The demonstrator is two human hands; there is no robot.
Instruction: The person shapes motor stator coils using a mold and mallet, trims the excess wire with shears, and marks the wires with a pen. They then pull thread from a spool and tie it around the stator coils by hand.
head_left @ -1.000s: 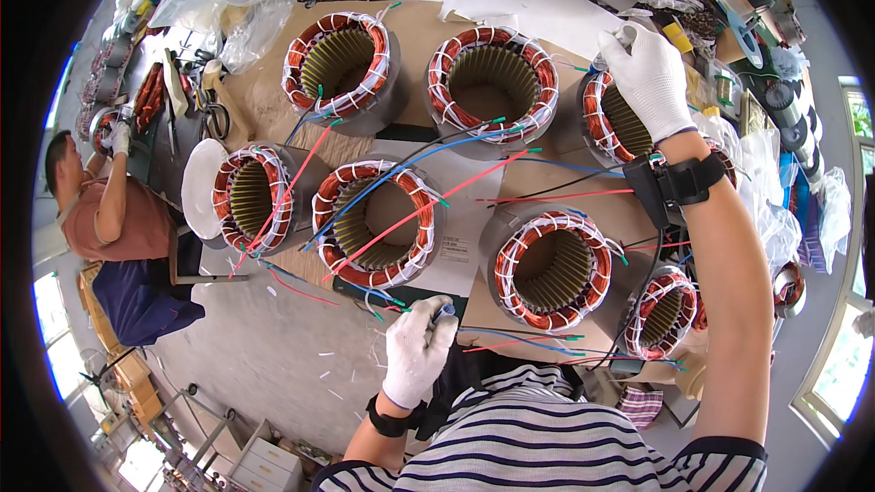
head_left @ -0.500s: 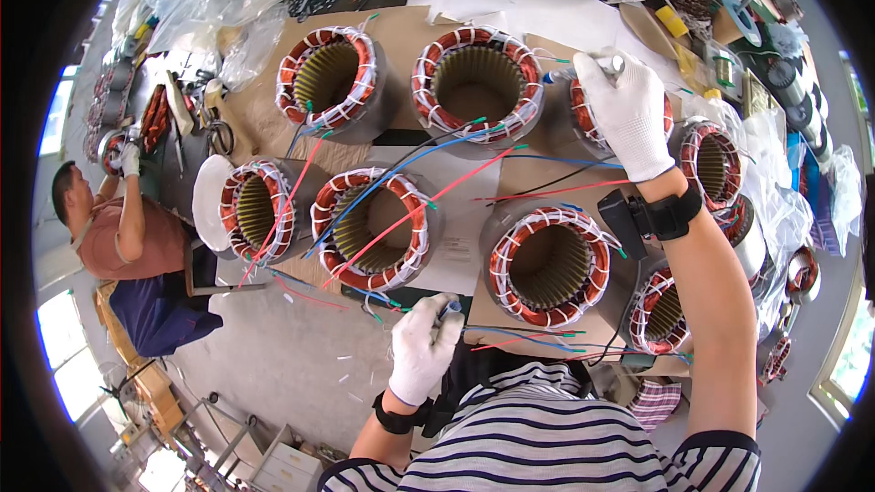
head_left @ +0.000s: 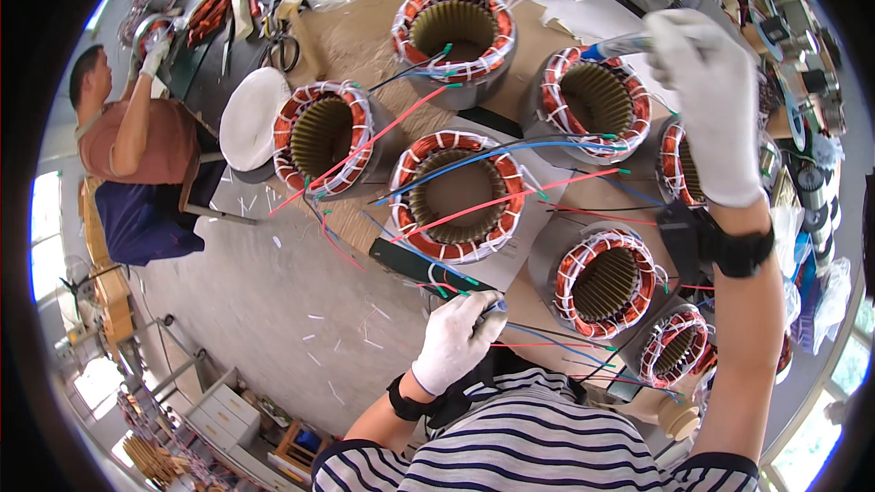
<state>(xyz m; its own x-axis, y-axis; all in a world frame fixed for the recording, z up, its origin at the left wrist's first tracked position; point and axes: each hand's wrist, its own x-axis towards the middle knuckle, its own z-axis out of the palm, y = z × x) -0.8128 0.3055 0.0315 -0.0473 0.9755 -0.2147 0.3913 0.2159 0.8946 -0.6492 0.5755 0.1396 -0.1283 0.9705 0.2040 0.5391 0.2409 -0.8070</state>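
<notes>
My right hand [head_left: 706, 82], in a white glove, is closed round a pen-like stick [head_left: 629, 44] with a pale barrel and a blue end. That blue end points left, at the far rim of a motor stator [head_left: 558, 96] with copper windings laced in white cord; I cannot tell whether they touch. At the near table edge, my gloved left hand [head_left: 456, 337] pinches a small blue piece [head_left: 497, 307], mostly hidden by the fingers. Nearest to it is another stator [head_left: 506, 230], crossed by a blue lead [head_left: 474, 157] and a red lead [head_left: 483, 214].
Further stators stand upright on the cardboard-covered table, including one at the far side [head_left: 497, 18], one at left [head_left: 287, 150] and one at right [head_left: 567, 296]. A round white pad [head_left: 255, 118] lies left. Scissors [head_left: 284, 53] lie near a seated co-worker [head_left: 146, 137].
My view has shifted, so the table's things appear elsewhere in it. The pen-like stick's blue end now appears over a stator's far rim instead of beside it. My left hand keeps its pinch.
</notes>
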